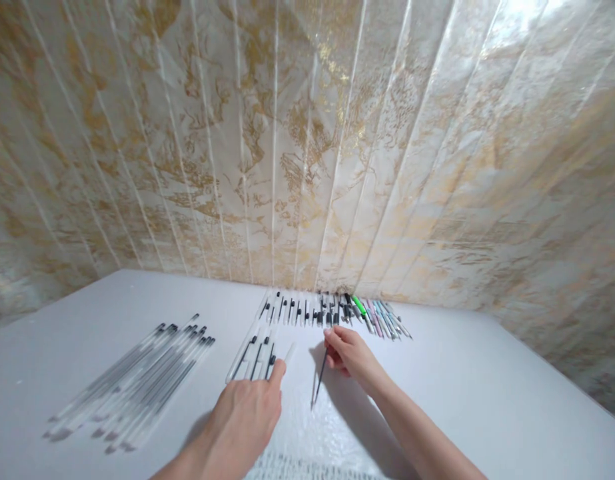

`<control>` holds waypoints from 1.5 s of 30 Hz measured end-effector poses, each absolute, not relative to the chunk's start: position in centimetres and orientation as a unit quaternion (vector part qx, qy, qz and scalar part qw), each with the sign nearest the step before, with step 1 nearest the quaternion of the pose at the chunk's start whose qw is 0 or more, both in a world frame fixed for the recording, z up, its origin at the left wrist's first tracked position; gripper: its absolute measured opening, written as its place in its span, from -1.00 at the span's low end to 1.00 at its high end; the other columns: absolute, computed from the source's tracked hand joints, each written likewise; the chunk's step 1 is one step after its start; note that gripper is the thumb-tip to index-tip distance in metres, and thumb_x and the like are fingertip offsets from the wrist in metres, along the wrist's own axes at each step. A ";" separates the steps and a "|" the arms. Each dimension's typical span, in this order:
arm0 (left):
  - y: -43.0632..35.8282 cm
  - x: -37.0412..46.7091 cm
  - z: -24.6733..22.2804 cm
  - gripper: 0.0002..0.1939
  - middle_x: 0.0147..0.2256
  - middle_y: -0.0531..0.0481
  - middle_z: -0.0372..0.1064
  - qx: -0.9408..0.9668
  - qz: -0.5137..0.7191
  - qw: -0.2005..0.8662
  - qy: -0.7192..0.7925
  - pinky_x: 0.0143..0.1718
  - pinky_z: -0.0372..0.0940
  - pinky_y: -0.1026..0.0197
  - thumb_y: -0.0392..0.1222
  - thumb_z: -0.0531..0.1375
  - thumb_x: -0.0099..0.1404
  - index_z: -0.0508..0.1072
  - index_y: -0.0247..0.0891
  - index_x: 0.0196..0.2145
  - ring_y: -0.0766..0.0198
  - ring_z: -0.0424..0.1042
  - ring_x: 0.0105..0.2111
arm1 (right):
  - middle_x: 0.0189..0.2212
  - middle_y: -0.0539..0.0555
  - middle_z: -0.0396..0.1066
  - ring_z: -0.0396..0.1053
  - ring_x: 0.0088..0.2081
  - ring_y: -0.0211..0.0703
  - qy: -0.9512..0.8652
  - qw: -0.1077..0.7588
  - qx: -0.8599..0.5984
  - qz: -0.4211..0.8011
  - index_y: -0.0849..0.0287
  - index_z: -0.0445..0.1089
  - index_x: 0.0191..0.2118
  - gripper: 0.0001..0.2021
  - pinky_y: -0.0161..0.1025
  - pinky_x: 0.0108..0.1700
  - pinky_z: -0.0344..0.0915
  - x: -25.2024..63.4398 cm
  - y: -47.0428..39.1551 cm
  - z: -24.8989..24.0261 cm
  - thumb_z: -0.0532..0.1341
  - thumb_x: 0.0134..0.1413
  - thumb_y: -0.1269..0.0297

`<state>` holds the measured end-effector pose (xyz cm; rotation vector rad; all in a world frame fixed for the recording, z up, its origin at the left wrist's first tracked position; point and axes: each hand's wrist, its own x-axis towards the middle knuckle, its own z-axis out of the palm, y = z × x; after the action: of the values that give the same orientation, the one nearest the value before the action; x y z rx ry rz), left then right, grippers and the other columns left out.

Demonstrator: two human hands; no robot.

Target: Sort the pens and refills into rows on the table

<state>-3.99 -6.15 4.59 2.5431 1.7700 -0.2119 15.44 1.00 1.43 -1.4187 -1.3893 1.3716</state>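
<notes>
My right hand (351, 353) is closed, its fingertips pinching the upper end of a thin dark pen refill (319, 381). The refill slants down toward the white tabletop, its lower end beside its shadow. My left hand (250, 413) is palm down over the near ends of a short row of clear pens with black clips (256, 355). Its thumb points forward beside the rightmost black clip, and the other fingers are curled under, out of sight. What they hold, if anything, is hidden. A faint clear tube (290, 351) shows just beyond the thumb.
Left on the white table (467, 387) lies a bundle of long clear tubes with dark ends (142, 380). Along the back runs a row of pens with black clips (300, 312), then a green pen (358, 305) and several pastel pens (384, 320). A patterned curtain (297, 147) hangs behind.
</notes>
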 end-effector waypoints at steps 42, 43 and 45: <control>-7.4 -4.3 2.0 -0.41 -0.06 -0.15 0.39 0.869 0.103 0.132 0.465 0.02 0.30 0.00 -0.58 -0.04 0.04 0.38 -0.24 -0.01 0.04 0.36 -0.02 | -0.26 0.05 0.28 0.30 -0.32 -0.23 -0.775 0.330 -0.484 0.238 0.18 0.31 -0.15 -0.52 -0.31 -0.25 0.25 11.6 0.7 0.4 0.02 -0.23 0.73; -7.5 -4.2 2.2 -0.41 -0.08 -0.14 0.38 0.869 0.108 0.152 0.457 -0.01 0.31 0.01 -0.58 -0.03 0.01 0.39 -0.24 -0.03 0.05 0.36 -0.04 | -0.28 0.03 0.28 0.29 -0.32 -0.24 -0.771 0.339 -0.480 0.246 0.17 0.30 -0.17 -0.52 -0.32 -0.25 0.25 11.6 0.8 0.4 0.01 -0.23 0.74; -7.5 -4.1 2.5 -0.39 -0.10 -0.12 0.36 0.864 0.123 0.194 0.448 -0.08 0.34 0.09 -0.58 -0.03 -0.03 0.38 -0.24 -0.04 0.11 0.38 -0.11 | -0.31 0.02 0.29 0.29 -0.33 -0.24 -0.762 0.351 -0.476 0.266 0.17 0.30 -0.20 -0.55 -0.32 -0.26 0.24 11.5 0.8 0.5 0.01 -0.23 0.74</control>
<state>-4.11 -7.50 2.53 2.4236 1.2568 0.3457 11.54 0.85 0.50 -1.2313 -1.9716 0.6885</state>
